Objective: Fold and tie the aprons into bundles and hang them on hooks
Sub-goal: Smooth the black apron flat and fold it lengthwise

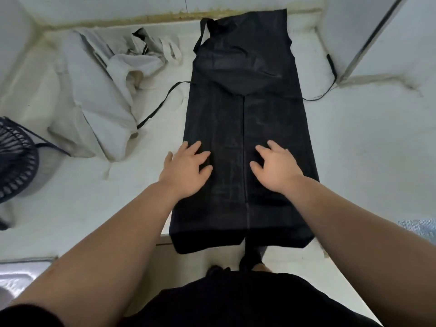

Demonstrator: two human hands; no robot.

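A black apron (pixel 243 119) lies flat on the white counter (pixel 368 149), folded lengthwise into a long narrow strip with both sides meeting at a centre line. Its near end hangs over the counter's front edge. Thin black ties (pixel 160 105) trail out to the left and right of it. My left hand (pixel 186 168) rests flat on the apron's left half with fingers spread. On the right half, my right hand (pixel 276 166) presses the fabric, also with straight fingers. A crumpled white apron (pixel 99 97) lies to the left.
A dark wire fan (pixel 16 159) stands at the far left edge. A metal sink (pixel 18 277) shows at the lower left. A pale appliance or cabinet (pixel 377 31) stands at the back right. The wall runs along the counter's far edge.
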